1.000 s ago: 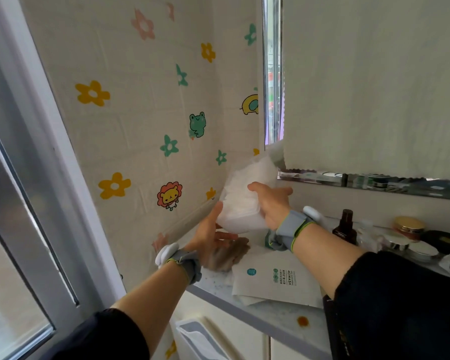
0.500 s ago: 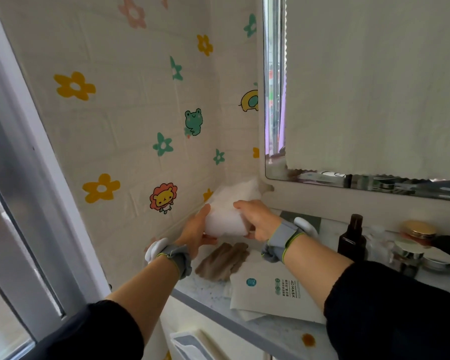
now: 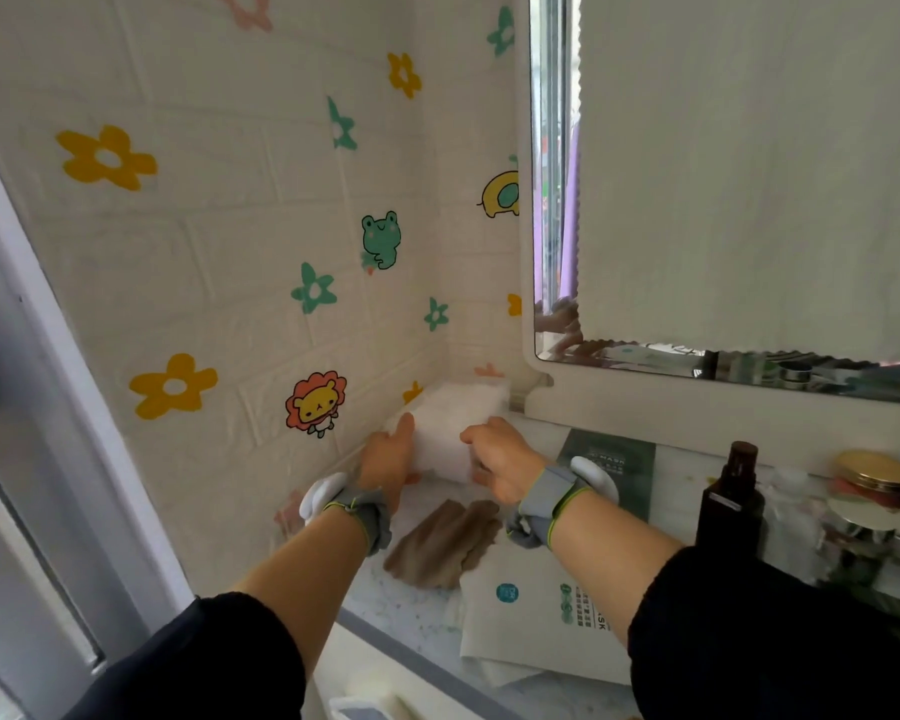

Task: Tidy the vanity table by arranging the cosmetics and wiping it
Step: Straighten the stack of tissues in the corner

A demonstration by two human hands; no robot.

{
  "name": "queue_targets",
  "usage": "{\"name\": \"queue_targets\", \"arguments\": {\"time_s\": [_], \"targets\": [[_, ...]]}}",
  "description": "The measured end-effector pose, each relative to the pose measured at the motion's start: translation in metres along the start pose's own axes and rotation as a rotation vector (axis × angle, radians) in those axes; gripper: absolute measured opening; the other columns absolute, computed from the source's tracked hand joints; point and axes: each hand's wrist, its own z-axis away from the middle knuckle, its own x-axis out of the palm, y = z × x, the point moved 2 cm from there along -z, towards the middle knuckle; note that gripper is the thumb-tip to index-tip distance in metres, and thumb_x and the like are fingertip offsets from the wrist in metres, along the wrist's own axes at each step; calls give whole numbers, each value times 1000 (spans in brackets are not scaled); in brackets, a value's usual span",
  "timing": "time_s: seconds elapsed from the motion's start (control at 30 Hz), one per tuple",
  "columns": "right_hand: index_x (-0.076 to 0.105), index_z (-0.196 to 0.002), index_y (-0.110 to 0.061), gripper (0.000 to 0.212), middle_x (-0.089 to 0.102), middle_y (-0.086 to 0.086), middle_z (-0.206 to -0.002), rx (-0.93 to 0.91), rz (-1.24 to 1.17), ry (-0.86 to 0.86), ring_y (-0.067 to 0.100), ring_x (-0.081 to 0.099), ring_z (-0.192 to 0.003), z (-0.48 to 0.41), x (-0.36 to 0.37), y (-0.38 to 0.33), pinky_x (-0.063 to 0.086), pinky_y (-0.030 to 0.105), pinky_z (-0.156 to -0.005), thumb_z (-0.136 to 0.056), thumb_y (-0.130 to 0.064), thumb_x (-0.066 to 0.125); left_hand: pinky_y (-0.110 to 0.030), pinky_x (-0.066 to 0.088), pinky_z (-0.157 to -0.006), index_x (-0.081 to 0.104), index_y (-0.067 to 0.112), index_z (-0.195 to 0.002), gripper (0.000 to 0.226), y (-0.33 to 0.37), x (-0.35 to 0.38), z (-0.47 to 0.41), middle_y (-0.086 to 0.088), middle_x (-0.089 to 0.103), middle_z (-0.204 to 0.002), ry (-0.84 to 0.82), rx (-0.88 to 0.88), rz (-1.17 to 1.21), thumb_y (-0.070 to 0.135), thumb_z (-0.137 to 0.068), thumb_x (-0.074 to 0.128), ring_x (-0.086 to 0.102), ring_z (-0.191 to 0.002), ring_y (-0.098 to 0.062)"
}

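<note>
A white soft pack of tissues [image 3: 455,426] lies in the back left corner of the vanity table [image 3: 411,608], against the sticker wall and the mirror's base. My left hand [image 3: 388,462] holds its left side and my right hand [image 3: 500,457] holds its right side, fingers curled round it. A brown cloth [image 3: 440,545] lies on the table just in front of the pack, between my wrists. Beside it lie white mask sachets [image 3: 539,621] and a green one [image 3: 617,467]. A dark brown bottle [image 3: 731,498] and several jars [image 3: 874,472] stand at the right.
The mirror [image 3: 749,174] hangs above the table's back edge, its frame close to the pack. A window frame [image 3: 48,407] runs down the left. A white bin [image 3: 365,709] shows below the table's front edge.
Both hands have lowered the white pack from chest height down and back into the table's corner. The camera has tilted down with them.
</note>
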Motion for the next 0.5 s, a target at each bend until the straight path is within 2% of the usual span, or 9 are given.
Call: {"name": "queue_targets", "arguments": {"time_s": [0.07, 0.17, 0.27, 0.33, 0.4, 0.5], "targets": [[30, -145, -8, 57, 43, 8, -114, 3, -2, -22, 21, 49, -82, -4, 0, 0, 49, 37, -86, -91, -5, 49, -44, 50, -89, 41, 1, -128, 60, -2, 3, -1, -16, 53, -117, 55, 13, 3, 49, -93, 46, 58, -98, -32], [27, -146, -10, 60, 35, 6, -115, -5, -54, -55, 19, 42, -92, -7, 4, 0, 46, 35, -90, -91, 3, 44, -42, 44, -92, 37, 4, -127, 56, -1, 7, -2, -16, 50, -121, 70, 24, -10, 47, -92, 45, 51, -107, -33], [28, -148, -10, 62, 35, 5, -119, -16, -111, -71, 15, 41, -90, -8, 8, -1, 43, 33, -90, -90, 7, 43, -49, 42, -98, 44, -3, -126, 55, -2, 8, -4, -28, 52, -124, 27, 71, -56, 41, -94, 42, 51, -115, -44], [23, -151, -13, 68, 37, 6, -137, -21, -130, -78, 16, 42, -103, -8, 9, -2, 43, 33, -94, -90, 8, 42, -48, 43, -96, 48, -6, -124, 52, -1, 8, -7, -31, 52, -126, 1, 92, -68, 37, -95, 41, 51, -118, -45], [17, -153, -14, 71, 29, 4, -151, -21, -148, -84, 20, 39, -120, -8, 10, -3, 41, 34, -98, -90, 8, 42, -43, 42, -89, 50, -3, -118, 43, 1, 10, -9, -28, 51, -123, -12, 85, -65, 33, -97, 41, 51, -115, -41], [20, -152, -13, 69, 28, 2, -152, -16, -170, -111, 23, 35, -132, -7, 12, -1, 40, 36, -101, -90, 9, 41, -39, 40, -84, 49, 11, -90, 16, 3, 13, -11, -13, 52, -99, -41, 92, -47, 22, -99, 41, 53, -89, -26]]}}
